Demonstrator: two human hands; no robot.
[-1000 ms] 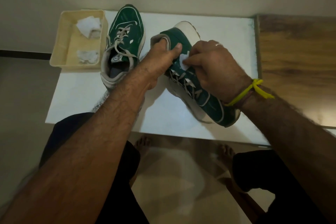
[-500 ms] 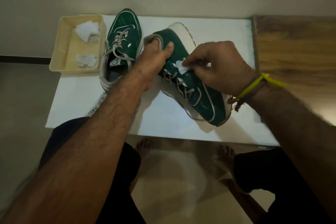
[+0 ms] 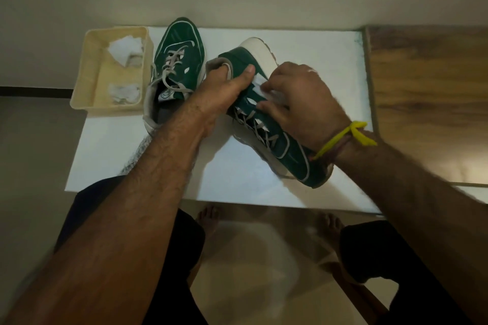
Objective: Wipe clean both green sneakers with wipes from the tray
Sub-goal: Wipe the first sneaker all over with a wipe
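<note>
Both sneakers (image 3: 182, 60) (image 3: 274, 126) look like matt green suede with smooth pale rubber soles and flat cloth laces. The tray (image 3: 87, 79), upper left, is matt cream plastic holding crumpled paper wipes (image 3: 124, 50). Right of the smooth white board (image 3: 303, 42) lies glossy wood (image 3: 427, 92).

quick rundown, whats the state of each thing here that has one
Green sneaker on the right: tilted on its side, heel held up, being wiped.
Green sneaker on the left: upright on the white board, untouched.
White wipe: pinched and pressed on the tilted sneaker.
Beige plastic tray: open, two crumpled wipes inside.
Left hand: grips the tilted sneaker's heel collar.
Right hand: pinches the wipe.
</note>
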